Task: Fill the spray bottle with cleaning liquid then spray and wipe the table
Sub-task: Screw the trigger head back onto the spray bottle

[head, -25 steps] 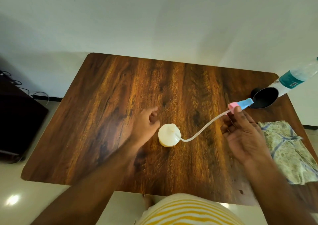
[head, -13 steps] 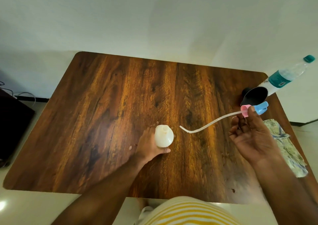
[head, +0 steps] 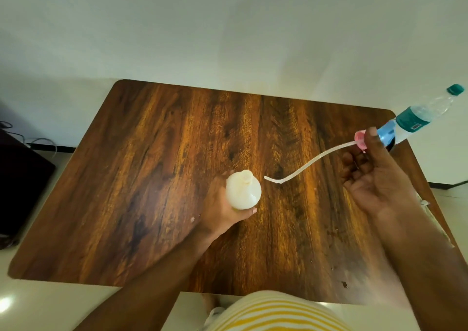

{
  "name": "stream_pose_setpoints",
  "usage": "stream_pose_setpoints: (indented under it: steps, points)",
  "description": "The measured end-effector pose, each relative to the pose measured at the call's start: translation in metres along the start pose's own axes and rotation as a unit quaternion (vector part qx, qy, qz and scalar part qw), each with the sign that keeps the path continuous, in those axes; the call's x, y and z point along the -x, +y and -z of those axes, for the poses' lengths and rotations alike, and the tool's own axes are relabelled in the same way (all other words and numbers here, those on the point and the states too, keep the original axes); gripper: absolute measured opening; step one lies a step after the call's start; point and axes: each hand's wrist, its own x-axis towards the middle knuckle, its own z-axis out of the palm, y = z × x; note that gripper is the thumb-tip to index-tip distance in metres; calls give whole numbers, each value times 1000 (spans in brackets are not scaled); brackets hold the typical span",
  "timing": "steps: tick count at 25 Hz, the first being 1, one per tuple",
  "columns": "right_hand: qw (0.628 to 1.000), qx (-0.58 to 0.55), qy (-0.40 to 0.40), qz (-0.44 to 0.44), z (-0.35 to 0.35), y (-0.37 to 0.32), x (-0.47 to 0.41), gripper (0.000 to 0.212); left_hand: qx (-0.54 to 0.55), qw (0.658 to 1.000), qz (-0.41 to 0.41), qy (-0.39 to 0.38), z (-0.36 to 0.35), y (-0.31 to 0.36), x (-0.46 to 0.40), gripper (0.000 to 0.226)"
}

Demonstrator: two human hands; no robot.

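Opened white plastic spray bottle (head: 243, 191) held at the middle of the brown wooden table (head: 152, 178).
Bare wood lies wide to the left; the right edge is crowded by a clear water bottle (head: 425, 114). The bottle, neck uncapped, is gripped by the left hand (head: 222, 209); the pink-and-blue spray head (head: 364, 140) with its curved tube (head: 304, 166) is pinched by the right hand (head: 374, 176).

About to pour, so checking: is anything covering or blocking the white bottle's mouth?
Nothing visible. The bottle in the left hand has its neck open; the sprayer is off, in the right hand, its tube hanging beside the neck.
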Motion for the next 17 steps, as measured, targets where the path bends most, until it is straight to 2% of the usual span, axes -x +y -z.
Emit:
stream_pose_setpoints:
  steps: [4,11,14,17]
  points:
    - [999,1,-41,12,-35,-30,-2,35,-15,996,-77,48,25,39,-14,108]
    - [994,27,-94,45,-68,-65,8,52,-27,994,-85,59,43,62,-19,107]
    - [993,38,-92,58,-73,-71,11,63,-23,994,-87,56,45,65,-19,107]
    - [993,50,-82,62,-76,-72,12,52,-18,994,-87,56,48,68,-19,107]
